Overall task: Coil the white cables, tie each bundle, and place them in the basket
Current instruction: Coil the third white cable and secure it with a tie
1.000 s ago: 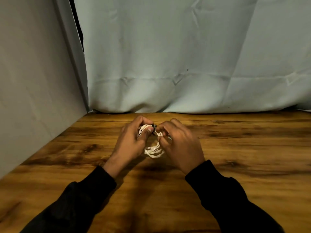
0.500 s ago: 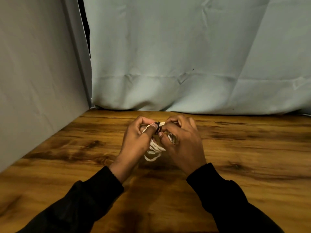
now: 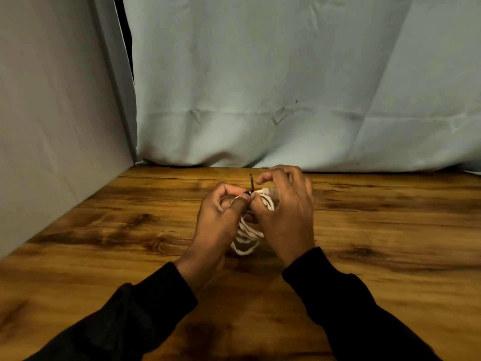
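At table (image 3: 390, 269) centre, a white coil (image 3: 247, 235) is held between both hands. Left fingers (image 3: 235, 201) are clamped on a black tie (image 3: 251, 182) at twelve o'clock; right fingers (image 3: 276, 175) are curled round the coil. The tie should be cinched snugly, loops kept gathered.

The counter (image 3: 390, 230) was dark-grained brown wood, running under both hands (image 3: 255, 220) and out to either side of them. Whether the coiled white cable (image 3: 246, 238) between the hands touched its surface or hung just above could not be told
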